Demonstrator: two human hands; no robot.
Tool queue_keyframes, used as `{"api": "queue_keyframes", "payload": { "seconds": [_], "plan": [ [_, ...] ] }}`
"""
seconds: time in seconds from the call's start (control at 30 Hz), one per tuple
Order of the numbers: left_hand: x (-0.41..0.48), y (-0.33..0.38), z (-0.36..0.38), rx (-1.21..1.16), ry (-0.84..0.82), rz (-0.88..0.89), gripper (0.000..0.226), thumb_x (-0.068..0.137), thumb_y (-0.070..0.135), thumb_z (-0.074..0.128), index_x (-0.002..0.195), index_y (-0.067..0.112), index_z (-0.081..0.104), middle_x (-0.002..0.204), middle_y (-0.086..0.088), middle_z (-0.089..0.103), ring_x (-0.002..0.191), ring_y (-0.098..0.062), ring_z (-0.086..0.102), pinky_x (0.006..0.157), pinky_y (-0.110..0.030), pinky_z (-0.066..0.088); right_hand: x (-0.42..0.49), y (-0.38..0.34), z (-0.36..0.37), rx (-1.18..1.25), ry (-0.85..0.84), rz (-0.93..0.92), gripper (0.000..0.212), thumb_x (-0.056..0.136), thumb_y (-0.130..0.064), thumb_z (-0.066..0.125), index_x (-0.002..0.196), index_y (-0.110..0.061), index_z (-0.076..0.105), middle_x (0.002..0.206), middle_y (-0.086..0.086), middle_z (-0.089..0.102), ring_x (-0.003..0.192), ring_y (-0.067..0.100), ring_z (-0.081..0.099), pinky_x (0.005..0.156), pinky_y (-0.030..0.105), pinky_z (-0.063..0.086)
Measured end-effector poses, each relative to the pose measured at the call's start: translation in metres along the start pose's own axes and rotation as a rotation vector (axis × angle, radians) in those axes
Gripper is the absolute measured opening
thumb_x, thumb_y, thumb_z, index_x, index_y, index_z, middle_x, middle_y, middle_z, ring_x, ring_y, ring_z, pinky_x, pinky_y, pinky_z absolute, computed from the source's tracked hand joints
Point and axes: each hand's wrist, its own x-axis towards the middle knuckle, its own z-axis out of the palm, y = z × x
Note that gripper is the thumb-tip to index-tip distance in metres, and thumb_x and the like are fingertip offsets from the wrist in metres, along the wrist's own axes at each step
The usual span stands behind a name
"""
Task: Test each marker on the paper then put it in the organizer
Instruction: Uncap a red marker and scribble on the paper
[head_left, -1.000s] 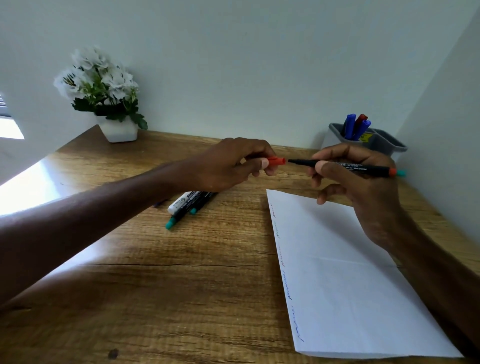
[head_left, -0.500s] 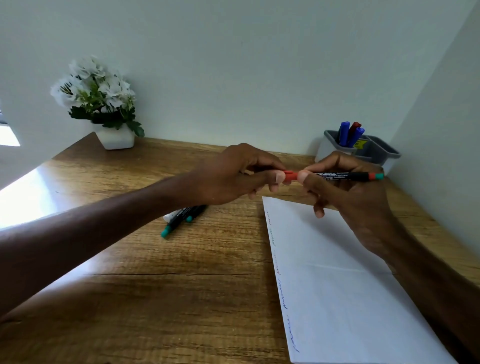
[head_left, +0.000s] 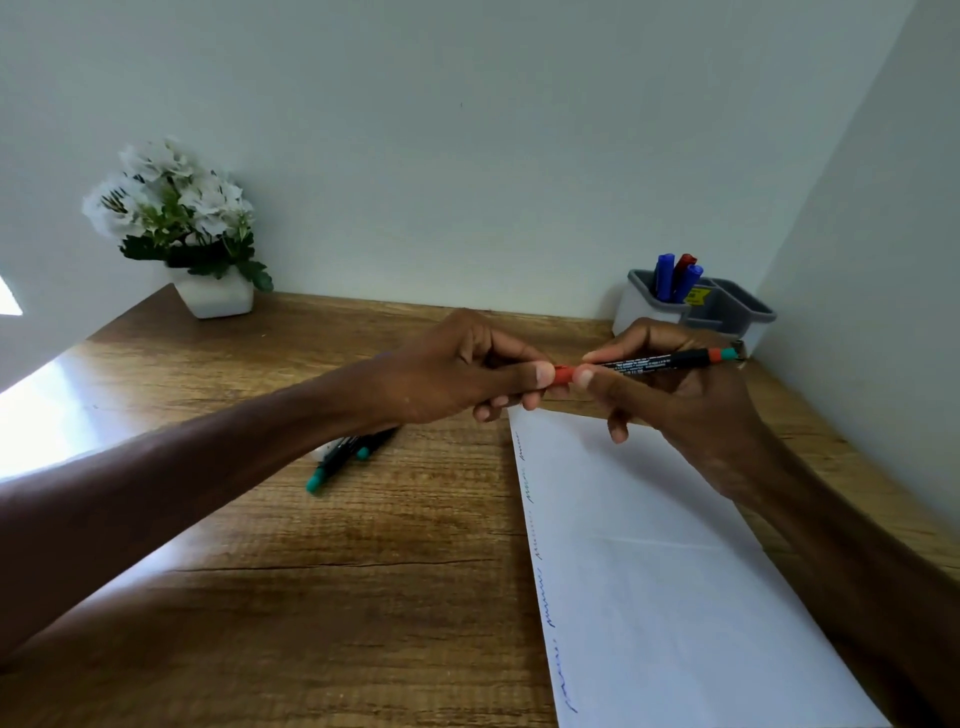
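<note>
Fingertips (head_left: 543, 374): left hand (head_left: 457, 369) pinches small red plastic cap (head_left: 562, 375), right hand (head_left: 691, 410) grips slim black marker (head_left: 654, 360); I'd push straight, coaxially.

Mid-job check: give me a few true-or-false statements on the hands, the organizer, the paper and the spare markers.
1. The left hand pinches the red cap while the right hand grips the marker by its barrel. True.
2. The organizer is empty. False: blue and red markers stand in it.
3. The paper is blank. False: scribbles run along its left edge.
4. Spare markers lie on the table, left of the paper. True.
</note>
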Motion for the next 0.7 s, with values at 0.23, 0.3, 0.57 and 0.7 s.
{"api": "queue_keyframes", "payload": {
  "seconds": [0.23,0.3,0.57,0.7],
  "plan": [
    [0.004,0.001,-0.016,-0.016,0.26,0.035,0.017,0.093,0.021,0.073,0.105,0.011,0.078,0.085,-0.005,0.079,0.055,-0.005,0.056,0.05,-0.02,0.045,0.006,-0.003,-0.013,-0.055,0.08,0.075,0.023,0.083,-0.02,0.075,0.106,-0.016,0.079,0.092,0.0,0.08,0.088,0.019,0.076,0.065,0.03,0.063],
    [0.002,0.004,-0.016,0.025,0.306,0.067,0.018,0.091,0.025,0.075,0.104,0.013,0.08,0.084,-0.004,0.079,0.056,-0.006,0.055,0.051,-0.022,0.044,0.007,0.0,-0.016,-0.2,0.072,0.039,0.021,0.083,-0.015,0.079,0.103,-0.021,0.079,0.092,-0.008,0.08,0.088,0.011,0.075,0.07,0.022,0.061],
    [0.0,0.013,0.014,0.136,0.362,0.143,0.019,0.09,0.03,0.078,0.108,0.024,0.08,0.091,0.006,0.079,0.083,-0.014,0.072,0.065,-0.021,0.055,0.009,-0.004,0.0,-0.674,0.003,-0.133,0.032,0.091,-0.044,0.069,0.121,-0.031,0.073,0.108,-0.024,0.071,0.098,-0.011,0.062,0.08,0.007,0.044],
    [-0.002,0.008,0.019,0.197,0.317,0.062,0.023,0.092,0.029,0.076,0.115,0.03,0.074,0.099,0.016,0.077,0.094,-0.001,0.072,0.082,-0.025,0.06,0.015,-0.003,-0.03,-0.753,0.173,-0.152,0.024,0.091,-0.029,0.076,0.114,-0.021,0.077,0.105,-0.009,0.072,0.092,-0.002,0.062,0.076,0.009,0.047]
  ]
}}
